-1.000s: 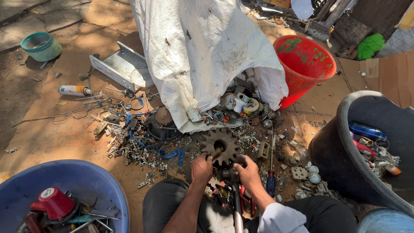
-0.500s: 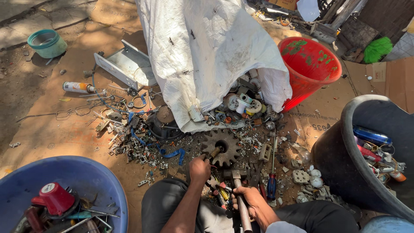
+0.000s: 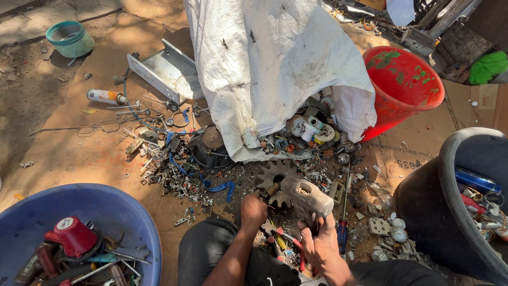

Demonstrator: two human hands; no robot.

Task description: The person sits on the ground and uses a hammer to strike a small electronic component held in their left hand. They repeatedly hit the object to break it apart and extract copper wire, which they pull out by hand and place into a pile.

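Right hand [image 3: 320, 246], fingers clenched round the handle, has raised a hammer [image 3: 307, 195] since the earlier frame, its head now over the toothed gear [image 3: 272, 175]. Left hand [image 3: 253, 210] stays closed beside the gear on the ground.

- The ground [image 3: 79, 153] is bare, dusty brown earth, partly covered by flattened cardboard sheets [image 3: 413, 153].
- Strong sunlight falls across it, with patchy shadows toward the upper left.
- A large white woven sack [image 3: 275, 69] lies at the centre; everything below is placed from it.
- Right of the sack, touching its edge, a red bucket [image 3: 407, 85] lies tilted.
- Left of the sack, a grey metal tray [image 3: 164, 71] lies on the ground.
- Far left of the sack stands a small green bowl [image 3: 69, 38].
- Below and left of the sack sits a blue tub [image 3: 106, 212].
- Below and right of the sack stands a black tub [image 3: 423, 201].
- Wooden planks and debris [image 3: 434, 26] pile up to the sack's upper right.
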